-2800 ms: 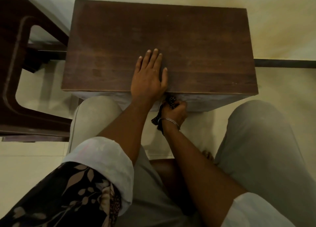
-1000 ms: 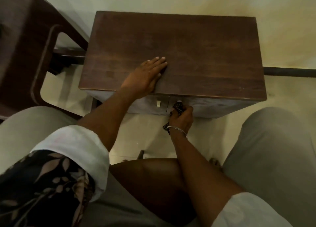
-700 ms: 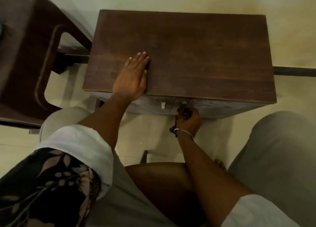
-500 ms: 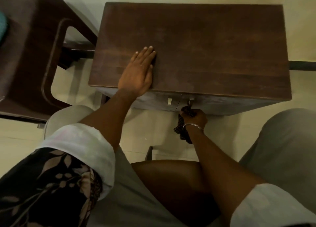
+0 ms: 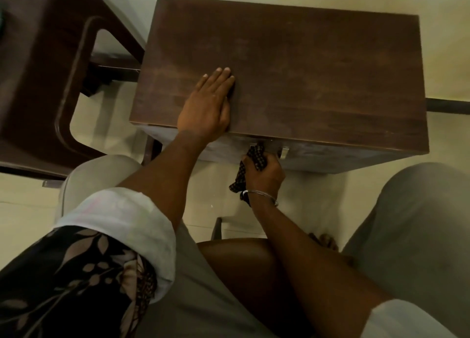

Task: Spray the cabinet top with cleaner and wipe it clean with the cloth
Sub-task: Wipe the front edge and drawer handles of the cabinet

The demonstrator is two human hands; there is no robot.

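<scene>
The dark wooden cabinet top (image 5: 318, 65) fills the upper middle of the head view. My left hand (image 5: 207, 106) lies flat on its near left part, palm down, fingers together and holding nothing. Below the front edge, my right hand (image 5: 264, 169) is closed on a dark checked cloth (image 5: 255, 157) and presses it against the cabinet's front face beside two small metal handles (image 5: 284, 152). A tail of the cloth hangs down past my wrist. No spray bottle is in view.
A dark brown plastic chair (image 5: 43, 83) stands close to the cabinet's left side. My knees in grey trousers (image 5: 419, 223) sit on either side of the cabinet front. Pale tiled floor (image 5: 106, 114) surrounds it, and a wall lies behind.
My right hand with the cloth has slid left along the cabinet's front face, from the right handle to the left one. My left hand stays flat on the top.
</scene>
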